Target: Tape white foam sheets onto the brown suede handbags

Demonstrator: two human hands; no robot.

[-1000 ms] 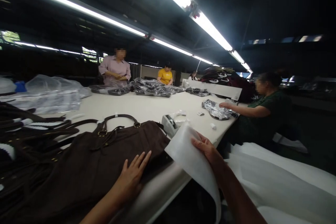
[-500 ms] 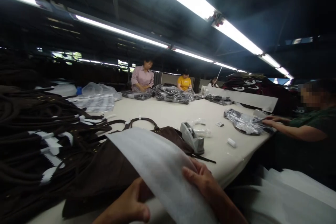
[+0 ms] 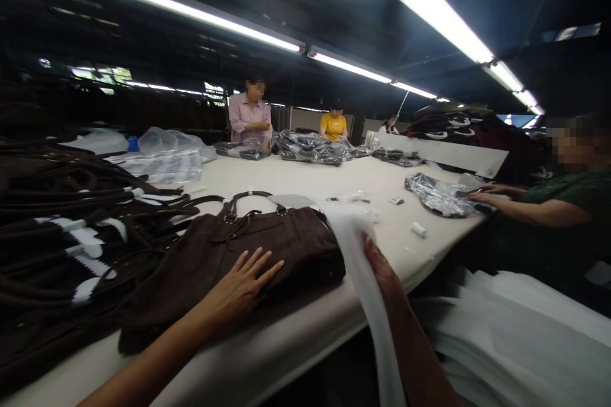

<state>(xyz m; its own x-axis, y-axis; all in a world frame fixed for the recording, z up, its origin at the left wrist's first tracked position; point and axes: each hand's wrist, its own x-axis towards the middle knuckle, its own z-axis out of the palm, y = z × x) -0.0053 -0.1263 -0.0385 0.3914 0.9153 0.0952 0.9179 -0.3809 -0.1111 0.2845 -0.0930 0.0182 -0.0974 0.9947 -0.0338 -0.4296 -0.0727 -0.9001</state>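
Observation:
A dark brown handbag (image 3: pixel 300 245) with looped handles lies on the table in front of me. My left hand (image 3: pixel 245 283) rests flat on its side, fingers spread and holding nothing. At the bag's right end, my right hand (image 3: pixel 386 270) grips a thin white sheet (image 3: pixel 356 254). The sheet's upper part reaches behind the bag, and its lower part hangs over the table edge. Some of the right fingers are hidden by the sheet.
More brown bags (image 3: pixel 52 229) are heaped at left, near clear plastic bags (image 3: pixel 167 162). White sheets (image 3: pixel 520 331) are stacked at lower right. A co-worker's hands (image 3: pixel 489 194) touch a plastic-wrapped bag (image 3: pixel 436 194). Other people stand across the table (image 3: pixel 267 181). A small white roll (image 3: pixel 419 229) lies nearby.
The white sheet has moved right, off the bag's front, and partly behind it. My left hand has come from under the sheet onto the bag. The tape dispenser is now hidden.

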